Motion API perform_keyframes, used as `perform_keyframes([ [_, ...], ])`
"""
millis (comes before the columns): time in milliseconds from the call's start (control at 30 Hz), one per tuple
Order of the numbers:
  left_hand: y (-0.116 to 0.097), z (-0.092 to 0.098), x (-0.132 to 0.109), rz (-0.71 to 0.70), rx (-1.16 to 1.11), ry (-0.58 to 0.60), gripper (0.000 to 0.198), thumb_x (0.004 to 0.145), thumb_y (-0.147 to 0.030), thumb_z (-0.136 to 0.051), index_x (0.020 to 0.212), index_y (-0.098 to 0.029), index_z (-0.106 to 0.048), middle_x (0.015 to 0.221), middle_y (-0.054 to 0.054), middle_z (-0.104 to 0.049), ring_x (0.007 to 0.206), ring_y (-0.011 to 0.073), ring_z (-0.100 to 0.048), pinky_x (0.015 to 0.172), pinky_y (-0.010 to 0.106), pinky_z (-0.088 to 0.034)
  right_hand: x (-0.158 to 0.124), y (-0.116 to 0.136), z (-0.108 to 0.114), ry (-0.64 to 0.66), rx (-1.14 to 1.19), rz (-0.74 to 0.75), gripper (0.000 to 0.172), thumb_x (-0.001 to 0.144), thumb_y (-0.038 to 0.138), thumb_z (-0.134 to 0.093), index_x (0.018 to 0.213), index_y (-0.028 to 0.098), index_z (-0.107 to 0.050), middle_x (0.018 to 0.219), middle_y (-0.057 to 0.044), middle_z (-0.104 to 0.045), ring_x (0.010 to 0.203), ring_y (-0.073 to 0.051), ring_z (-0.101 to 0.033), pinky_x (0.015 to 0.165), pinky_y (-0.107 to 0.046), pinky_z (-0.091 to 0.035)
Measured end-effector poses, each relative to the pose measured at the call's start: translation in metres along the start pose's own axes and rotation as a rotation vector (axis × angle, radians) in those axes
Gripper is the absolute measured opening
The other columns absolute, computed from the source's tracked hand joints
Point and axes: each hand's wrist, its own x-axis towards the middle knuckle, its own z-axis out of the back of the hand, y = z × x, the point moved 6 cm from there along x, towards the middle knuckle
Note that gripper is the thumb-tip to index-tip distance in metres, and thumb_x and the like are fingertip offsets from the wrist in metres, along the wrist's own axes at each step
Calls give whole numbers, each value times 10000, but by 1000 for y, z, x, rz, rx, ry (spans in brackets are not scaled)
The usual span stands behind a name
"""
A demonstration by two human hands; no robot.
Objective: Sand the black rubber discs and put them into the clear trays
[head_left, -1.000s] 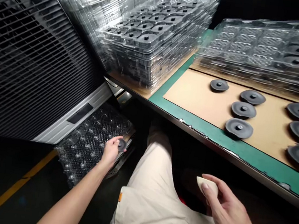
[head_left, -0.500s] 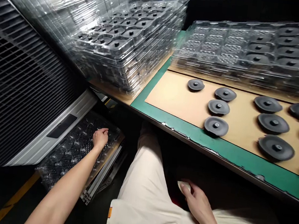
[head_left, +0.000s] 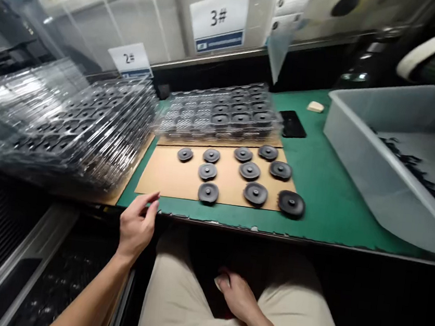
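Observation:
My left hand [head_left: 137,224] hovers at the front edge of the green table mat [head_left: 327,196]. Its fingers are loosely bent and apart, and nothing shows between them. Down at my lap, my right hand [head_left: 240,294] is closed on a small cream-coloured piece [head_left: 221,283], mostly hidden by the fingers. Several dark grey round discs [head_left: 249,171], each with a small central stub, lie in loose columns on a tan cardboard sheet [head_left: 168,178]. Behind them stands a clear plastic tray [head_left: 191,115]; dark discs fill its right-hand pockets.
At the left rises a tall stack of clear trays [head_left: 103,134] with dark parts. A grey bin [head_left: 378,165] with small black pieces stands at the right. A black phone [head_left: 292,124] and a cream block [head_left: 315,106] lie near the back.
My left hand has come up from the low tray stack at the lower left to the table edge. The view has swung right. My right hand still holds the cream piece.

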Motion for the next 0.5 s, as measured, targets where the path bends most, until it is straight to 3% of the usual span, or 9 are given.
perform_keyframes([
  [100,-29,-49,69,-53,60,74,504,945,-392,-684,1412,-219,-615,1445,137,-628,1259,298,-636,1026,404,-537,-3,4,6,-14,42,11,437,949,330,-488,1312,180,-680,1257,-120,-747,1210,-283,-683,991,-329,-471],
  [167,-36,-78,111,-59,126,73,582,929,-408,-719,1448,-197,-561,1518,160,-549,1351,343,-553,1110,559,-459,-5,5,9,-25,66,14,431,948,336,-495,1304,188,-687,1246,-125,-751,1216,-291,-681,996,-341,-469],
  [233,-39,-101,139,-69,177,63,564,938,-406,-713,1439,-198,-560,1550,154,-508,1400,365,-495,1144,636,-392,-6,5,12,-39,91,17,431,944,332,-500,1304,192,-689,1240,-128,-754,1221,-293,-680,1003,-347,-469],
  [367,-44,-122,154,-89,205,38,462,957,-377,-694,1372,-193,-608,1484,137,-563,1347,344,-542,1123,621,-420,-6,5,18,-70,140,25,437,923,311,-516,1295,174,-699,1208,-152,-763,1180,-313,-701,980,-367,-486],
  [500,-49,-105,127,-106,136,-34,461,952,-357,-697,1368,-180,-605,1456,142,-576,1346,345,-537,1126,619,-416,-8,11,26,-112,188,79,402,924,273,-513,1262,218,-721,1178,-110,-777,1133,-291,-717,957,-357,-488],
])
